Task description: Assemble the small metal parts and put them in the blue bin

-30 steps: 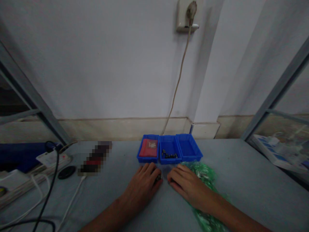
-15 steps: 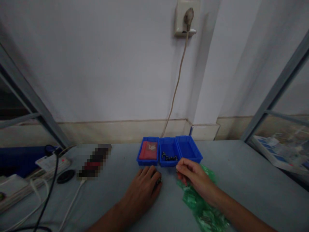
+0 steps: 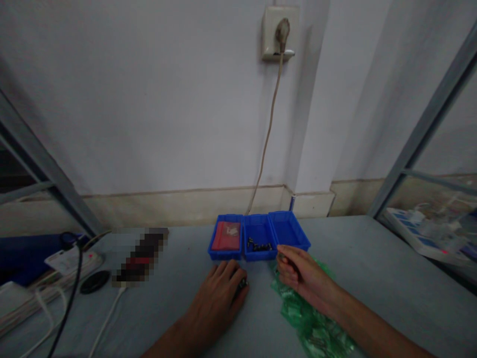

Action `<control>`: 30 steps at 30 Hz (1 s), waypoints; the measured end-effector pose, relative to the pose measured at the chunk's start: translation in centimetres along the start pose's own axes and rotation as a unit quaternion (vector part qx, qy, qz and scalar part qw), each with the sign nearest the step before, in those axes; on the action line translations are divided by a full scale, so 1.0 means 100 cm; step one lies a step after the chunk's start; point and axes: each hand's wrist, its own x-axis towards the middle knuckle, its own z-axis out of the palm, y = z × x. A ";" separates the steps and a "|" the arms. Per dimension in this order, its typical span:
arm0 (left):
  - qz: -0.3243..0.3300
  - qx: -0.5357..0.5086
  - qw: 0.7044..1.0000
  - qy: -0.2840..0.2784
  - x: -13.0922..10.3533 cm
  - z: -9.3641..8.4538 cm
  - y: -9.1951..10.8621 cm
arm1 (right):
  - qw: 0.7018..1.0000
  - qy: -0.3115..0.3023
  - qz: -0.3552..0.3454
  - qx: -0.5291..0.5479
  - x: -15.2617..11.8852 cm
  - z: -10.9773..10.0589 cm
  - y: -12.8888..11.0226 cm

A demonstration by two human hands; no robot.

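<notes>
On the table, my left hand (image 3: 221,293) is curled over small dark metal parts (image 3: 242,284) that show between thumb and index finger. My right hand (image 3: 300,271) is pinched closed just in front of the right blue bin (image 3: 288,229); what its fingertips hold is too small to name. Under and beside this hand lies a green plastic bag (image 3: 305,318) with metal pieces inside. The middle blue bin (image 3: 257,226) contains several small dark screws (image 3: 261,246). A red packet (image 3: 226,235) lies in the left blue bin (image 3: 224,257).
A blurred-out dark object (image 3: 139,258) with a white cable, a black disc (image 3: 95,282) and a power strip (image 3: 85,264) are at the left. Another white strip (image 3: 425,238) stands at the right behind a metal frame (image 3: 406,159). A corded plug (image 3: 282,32) is in the wall socket.
The view has shifted slightly. My right hand has turned a little, its fingers curled closer together near the right bin's front corner. My left hand stays over the metal parts.
</notes>
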 end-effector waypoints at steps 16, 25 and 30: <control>0.001 -0.004 1.000 0.014 0.000 0.000 0.000 | 0.868 0.059 -0.266 -0.414 -0.009 0.002 0.001; -0.010 -0.002 1.000 -0.008 0.001 -0.002 0.003 | 0.774 0.025 -0.334 -0.538 -0.018 0.005 0.005; -0.014 -0.003 1.000 -0.020 0.002 -0.004 0.004 | 0.900 0.017 -0.216 -0.378 -0.012 0.005 0.004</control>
